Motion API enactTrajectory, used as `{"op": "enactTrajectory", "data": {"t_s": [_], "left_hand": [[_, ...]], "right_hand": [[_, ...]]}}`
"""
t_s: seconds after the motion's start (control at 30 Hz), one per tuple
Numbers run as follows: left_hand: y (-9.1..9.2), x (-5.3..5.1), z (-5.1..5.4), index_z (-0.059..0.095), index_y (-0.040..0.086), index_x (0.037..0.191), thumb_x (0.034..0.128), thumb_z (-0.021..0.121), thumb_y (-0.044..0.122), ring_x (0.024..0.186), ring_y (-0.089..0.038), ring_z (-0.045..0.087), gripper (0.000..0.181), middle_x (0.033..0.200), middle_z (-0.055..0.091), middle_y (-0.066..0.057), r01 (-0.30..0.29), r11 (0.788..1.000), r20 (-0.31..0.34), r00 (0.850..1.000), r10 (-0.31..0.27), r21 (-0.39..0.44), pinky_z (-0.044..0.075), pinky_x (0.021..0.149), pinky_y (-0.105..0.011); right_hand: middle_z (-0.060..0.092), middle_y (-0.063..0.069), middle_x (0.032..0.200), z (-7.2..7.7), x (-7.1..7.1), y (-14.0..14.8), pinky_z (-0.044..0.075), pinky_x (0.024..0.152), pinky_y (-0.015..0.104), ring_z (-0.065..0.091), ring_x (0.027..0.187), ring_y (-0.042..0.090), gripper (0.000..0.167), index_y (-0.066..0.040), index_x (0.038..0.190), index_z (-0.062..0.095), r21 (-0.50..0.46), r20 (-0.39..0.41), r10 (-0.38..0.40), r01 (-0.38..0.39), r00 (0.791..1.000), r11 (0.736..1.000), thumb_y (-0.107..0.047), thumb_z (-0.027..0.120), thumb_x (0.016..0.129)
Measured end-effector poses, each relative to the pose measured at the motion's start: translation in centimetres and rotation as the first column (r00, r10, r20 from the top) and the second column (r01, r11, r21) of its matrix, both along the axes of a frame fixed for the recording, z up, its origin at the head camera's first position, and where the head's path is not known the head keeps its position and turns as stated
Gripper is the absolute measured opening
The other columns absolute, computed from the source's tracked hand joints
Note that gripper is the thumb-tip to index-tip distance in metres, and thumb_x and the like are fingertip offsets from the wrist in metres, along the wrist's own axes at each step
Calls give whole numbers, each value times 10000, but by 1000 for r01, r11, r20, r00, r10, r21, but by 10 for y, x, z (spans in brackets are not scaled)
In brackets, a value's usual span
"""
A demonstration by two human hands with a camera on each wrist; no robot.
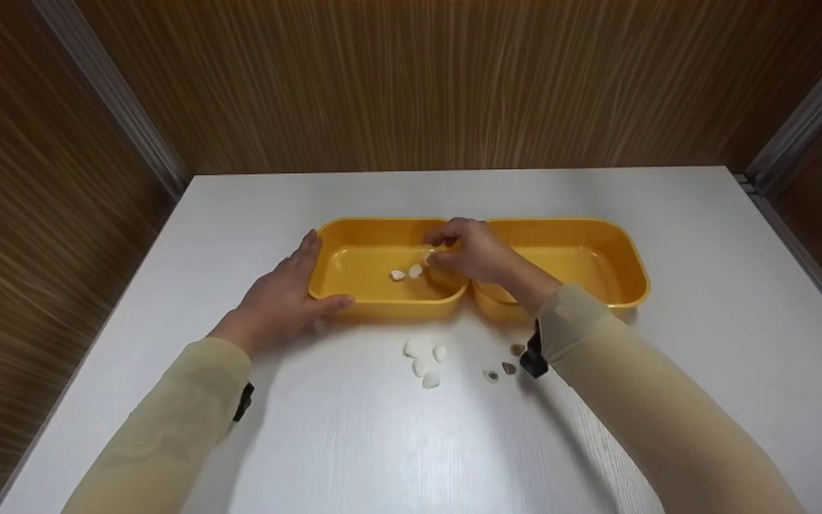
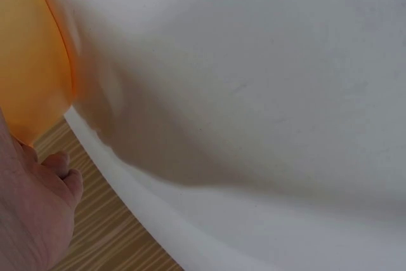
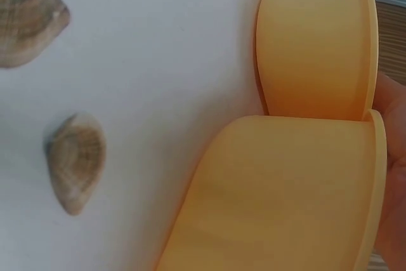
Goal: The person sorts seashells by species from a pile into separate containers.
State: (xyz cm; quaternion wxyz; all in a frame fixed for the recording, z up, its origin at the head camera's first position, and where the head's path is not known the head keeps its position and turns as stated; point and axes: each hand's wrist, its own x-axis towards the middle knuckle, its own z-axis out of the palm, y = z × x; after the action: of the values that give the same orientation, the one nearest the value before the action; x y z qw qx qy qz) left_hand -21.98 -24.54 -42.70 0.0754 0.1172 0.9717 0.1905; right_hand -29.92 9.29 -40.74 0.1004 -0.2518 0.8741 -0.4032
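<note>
In the head view, 2 yellow trays (image 1: 382, 309) sit side by side on a white table (image 1: 325, 442). The left hand (image 1: 279, 296) braces the left tray at its left end, fingers fairly straight along the outside and thumb spread over the near side. The right hand (image 1: 474, 251) is over that tray's right end, fingers and thumb bent towards each other with a small gap. A blurred pale shape shows there; I cannot tell whether it is pinched. Just left of these fingertips, 2 pale shells (image 1: 415, 271) lie on the tray floor. Nearer on the table is a cluster of white shells (image 1: 431, 379), with 3 darker shells (image 1: 509, 368) to its right.

The left wrist view shows part of the left hand beside the yellow wall.

The right wrist view shows 2 brown shells on the table and the trays touching; the right hand's fingertips are hidden, so its grip cannot be read.
</note>
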Motion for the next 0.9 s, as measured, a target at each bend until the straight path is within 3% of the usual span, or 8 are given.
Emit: {"op": "enactTrajectory", "data": {"t_s": [0.3, 0.5, 0.67, 0.9], "left_hand": [[2, 0, 1, -62, 149, 1712, 897, 540, 863, 1615, -347, 169, 1239, 1782, -66, 6, -9, 1000, 1, 1000, 9, 0, 219, 1273, -554], [3, 0, 4, -68, 142, 1710, 882, 513, 894, 1621, -341, 145, 1260, 1779, -91, 15, -2, 1000, 7, 1000, 2, -13, 202, 1278, -553], [3, -1, 3, -84, 155, 1708, 863, 499, 918, 1618, -349, 154, 1279, 1779, -89, 19, -2, 1000, 11, 1000, 2, -13, 205, 1276, -559], [2, -1, 2, -95, 181, 1707, 879, 530, 887, 1614, -342, 173, 1255, 1782, -62, 23, -9, 1000, 13, 1000, 9, 1, 222, 1270, -566]], "right_hand": [[679, 175, 1289, 3, 2, 2, 490, 1016, 421, 571, 1166, 327, 316, 10, 1301, 734, -48, 0, -13, 13, 1000, 999, -92, 741, 1002], [697, 183, 1266, 14, 6, 4, 510, 905, 358, 594, 1096, 274, 279, -10, 1269, 751, -120, -60, -37, 30, 998, 992, -81, 750, 999], [733, 135, 1130, 28, 17, 7, 502, 805, 319, 627, 995, 221, 241, -57, 1225, 780, -151, -133, -35, 14, 991, 988, -101, 769, 988], [746, 30, 1030, 45, 43, 13, 523, 839, 358, 646, 945, 192, 246, -68, 1224, 779, -151, -178, 46, -73, 983, 986, -109, 784, 981]]}}
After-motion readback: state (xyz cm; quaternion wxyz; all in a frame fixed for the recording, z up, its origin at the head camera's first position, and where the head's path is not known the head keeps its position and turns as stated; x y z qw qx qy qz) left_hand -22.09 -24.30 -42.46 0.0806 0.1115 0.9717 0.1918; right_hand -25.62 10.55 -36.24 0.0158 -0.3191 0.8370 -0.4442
